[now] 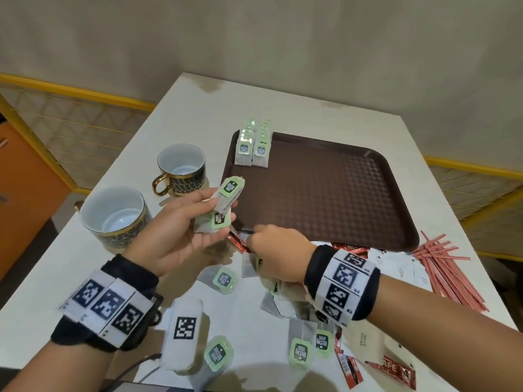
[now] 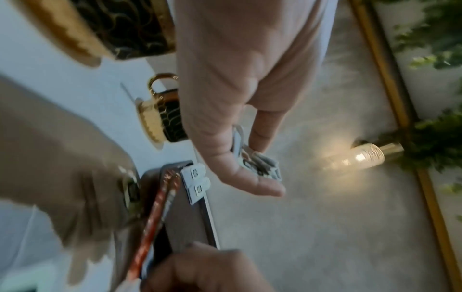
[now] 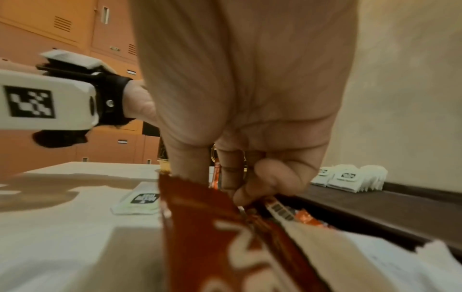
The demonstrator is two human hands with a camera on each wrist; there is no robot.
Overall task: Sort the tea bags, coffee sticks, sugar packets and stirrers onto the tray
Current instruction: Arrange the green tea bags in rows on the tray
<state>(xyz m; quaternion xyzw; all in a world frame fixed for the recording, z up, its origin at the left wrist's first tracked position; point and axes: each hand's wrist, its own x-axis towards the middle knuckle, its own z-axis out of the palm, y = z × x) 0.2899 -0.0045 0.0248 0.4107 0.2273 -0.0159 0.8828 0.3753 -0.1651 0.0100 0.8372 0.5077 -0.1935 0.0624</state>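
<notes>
My left hand [image 1: 218, 213] is raised beside the brown tray [image 1: 325, 193] and grips a small bunch of green-tagged tea bags [image 1: 226, 199], also seen as the bunch [image 2: 262, 168] in the left wrist view. My right hand [image 1: 252, 236] is down at the tray's near left corner. Its thumb and fingers [image 3: 190, 168] are curled into a pile of red coffee sticks, pinching one stick [image 3: 200, 217]. Two rows of tea bags [image 1: 253, 148] stand in the tray's far left corner.
Loose tea bags [image 1: 225, 278] and coffee sticks [image 1: 393, 372] litter the near table. White sugar packets [image 1: 402, 267] and red stirrers [image 1: 444, 267] lie right of my right wrist. Two black-and-gold cups [image 1: 113, 216] [image 1: 182, 171] stand left of the tray.
</notes>
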